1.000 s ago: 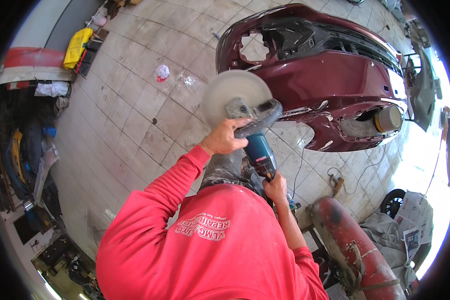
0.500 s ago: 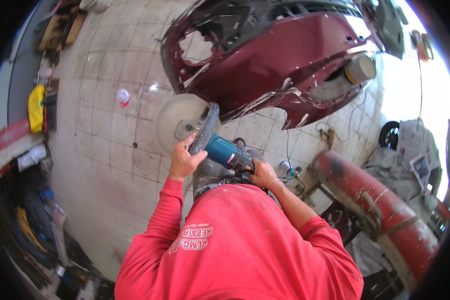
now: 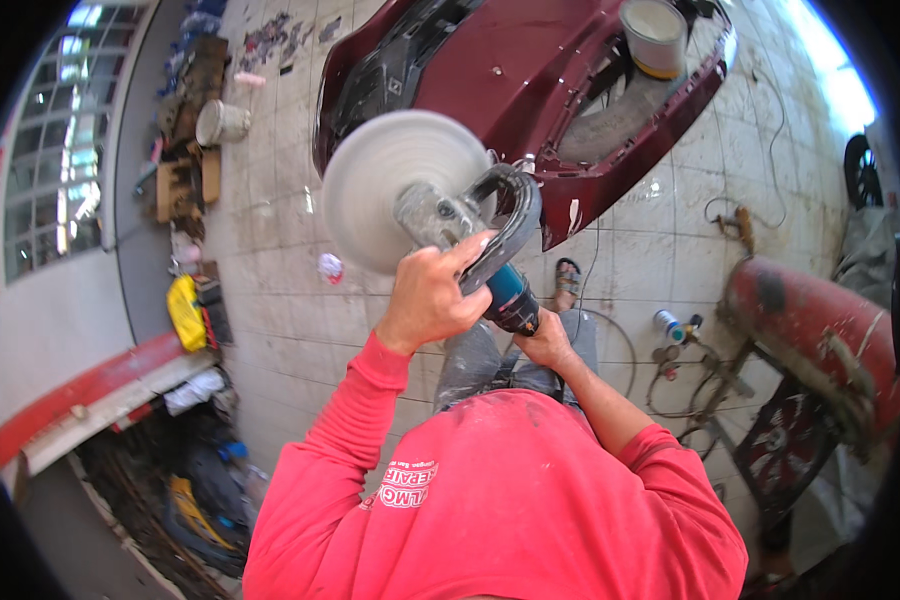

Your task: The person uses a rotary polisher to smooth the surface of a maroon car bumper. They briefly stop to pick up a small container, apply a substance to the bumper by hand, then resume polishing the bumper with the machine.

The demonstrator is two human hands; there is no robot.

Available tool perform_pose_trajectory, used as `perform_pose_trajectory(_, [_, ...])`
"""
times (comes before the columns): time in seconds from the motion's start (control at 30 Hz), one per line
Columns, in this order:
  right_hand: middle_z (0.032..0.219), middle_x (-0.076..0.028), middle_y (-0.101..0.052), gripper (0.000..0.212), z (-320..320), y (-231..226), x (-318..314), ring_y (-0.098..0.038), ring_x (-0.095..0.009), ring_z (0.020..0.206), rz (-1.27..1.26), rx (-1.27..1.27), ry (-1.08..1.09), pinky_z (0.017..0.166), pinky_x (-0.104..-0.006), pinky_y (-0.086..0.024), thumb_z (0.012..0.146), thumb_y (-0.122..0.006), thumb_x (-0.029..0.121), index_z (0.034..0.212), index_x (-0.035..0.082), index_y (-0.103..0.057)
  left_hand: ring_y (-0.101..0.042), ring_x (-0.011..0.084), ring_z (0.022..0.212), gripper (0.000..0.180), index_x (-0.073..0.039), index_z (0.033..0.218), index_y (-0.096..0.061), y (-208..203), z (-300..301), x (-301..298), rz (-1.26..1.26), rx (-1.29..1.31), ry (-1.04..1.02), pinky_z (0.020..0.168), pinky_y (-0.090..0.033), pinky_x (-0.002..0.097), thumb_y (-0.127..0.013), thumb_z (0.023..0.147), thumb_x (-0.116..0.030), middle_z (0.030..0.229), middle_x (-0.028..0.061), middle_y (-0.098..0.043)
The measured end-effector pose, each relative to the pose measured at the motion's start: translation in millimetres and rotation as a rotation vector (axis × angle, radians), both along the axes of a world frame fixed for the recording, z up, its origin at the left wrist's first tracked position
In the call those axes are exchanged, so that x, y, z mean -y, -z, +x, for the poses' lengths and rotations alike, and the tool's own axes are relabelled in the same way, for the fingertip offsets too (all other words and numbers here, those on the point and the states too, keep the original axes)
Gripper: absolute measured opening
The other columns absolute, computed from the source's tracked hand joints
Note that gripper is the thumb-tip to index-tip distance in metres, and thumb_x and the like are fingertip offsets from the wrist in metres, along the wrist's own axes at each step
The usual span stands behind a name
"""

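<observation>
I hold a polisher (image 3: pixel 508 288) up in front of my body, its blue-and-black barrel slanting away to the far left. My left hand (image 3: pixel 432 302) grips it at the black loop handle, beside the grey gear head. Around the rear of the barrel, close to my waist, my right hand (image 3: pixel 544 342) is closed. A round whitish buffing pad (image 3: pixel 370 180), its face smeared as if spinning, sits at the tool's far end. Behind it lies a dark red car bumper (image 3: pixel 530 75) on the floor; the pad hides part of its near left end.
A tin can (image 3: pixel 654 35) stands by the bumper's opening. At the right are a red tank (image 3: pixel 820 325), hoses and a small blue-and-white canister (image 3: pixel 668 324). Boxes (image 3: pixel 180 190), a white bucket (image 3: pixel 222 122) and a yellow bag (image 3: pixel 186 312) line the left wall. A cord trails over the tiles.
The polisher is lifted nearer to my view and its pad faces up more. My view has shifted, so the bumper now sits higher in the picture. Both hands keep their hold.
</observation>
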State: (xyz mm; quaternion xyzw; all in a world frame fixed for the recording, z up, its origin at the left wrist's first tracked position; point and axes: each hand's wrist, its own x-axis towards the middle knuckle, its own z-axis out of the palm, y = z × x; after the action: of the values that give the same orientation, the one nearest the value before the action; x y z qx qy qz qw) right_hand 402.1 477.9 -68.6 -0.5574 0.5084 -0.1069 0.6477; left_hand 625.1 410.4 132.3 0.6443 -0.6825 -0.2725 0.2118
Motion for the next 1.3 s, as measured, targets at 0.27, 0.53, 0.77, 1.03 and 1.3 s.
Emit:
perform_pose_trajectory(0.27, [0.075, -0.011, -0.067, 0.022, 76.8, 20.0, -43.3, -0.061, -0.022, 0.068, 0.073, 0.261, 0.342, 0.068, -0.0407, -0.053, 0.076, -0.072, 0.011, 0.096, 0.004, -0.070, -0.072, 0.0391, 0.077, 0.054, -0.006, 0.129, -0.072, -16.9, -29.9, 67.2, -0.088, 0.166, 0.470, 0.072, -0.057, 0.0469, -0.071, 0.076, -0.020, 0.085, 0.0188, -0.074])
perform_pose_trajectory(0.53, [0.069, 0.001, -0.061, 0.009, 148.4, 36.3, -115.9, -0.054, -0.010, 0.067, 0.075, 0.537, 0.588, 0.061, -0.0357, -0.047, 0.082, -0.073, 0.011, 0.088, 0.005, -0.069, -0.073, 0.0302, 0.073, 0.048, -0.008, 0.120, -0.077, 28.0, -5.3, 22.7, -0.349, 0.164, 0.682, 0.069, -0.056, 0.0408, -0.084, 0.074, -0.022, 0.085, 0.0115, -0.076])
perform_pose_trajectory(0.77, [0.070, 0.003, -0.063, 0.008, 187.7, 41.6, -174.4, -0.054, -0.008, 0.065, 0.239, 0.574, 0.581, 0.060, -0.0332, -0.046, 0.086, -0.074, 0.012, 0.088, 0.005, -0.070, -0.074, 0.0303, 0.071, 0.037, -0.009, 0.111, -0.078, 41.6, 4.7, -18.5, -0.251, 0.257, 0.740, 0.065, -0.057, 0.0408, -0.086, 0.078, -0.024, 0.080, 0.0108, -0.075])
perform_pose_trajectory(1.03, [0.073, -0.002, -0.067, 0.012, 177.9, -18.0, -85.2, -0.061, -0.012, 0.065, 0.270, 0.686, 0.715, 0.060, -0.0331, -0.048, 0.085, -0.073, 0.009, 0.095, 0.002, -0.072, -0.075, 0.0342, 0.073, 0.031, -0.009, 0.106, -0.080, -2.0, -40.1, 84.1, -0.206, 0.236, 0.794, 0.068, -0.059, 0.0414, -0.083, 0.080, -0.024, 0.081, 0.0152, -0.075])
perform_pose_trajectory(1.3, [0.080, -0.005, -0.064, 0.028, 151.7, -74.3, 9.9, -0.061, -0.014, 0.065, 0.302, 0.839, 0.794, 0.062, -0.0320, -0.050, 0.081, -0.070, -0.004, 0.109, -0.005, -0.067, -0.076, 0.0217, 0.072, 0.037, -0.003, 0.109, -0.081, -23.1, -71.1, 191.8, -0.157, 0.254, 0.820, 0.071, -0.060, 0.0358, -0.085, 0.080, -0.026, 0.083, 0.0140, -0.078])
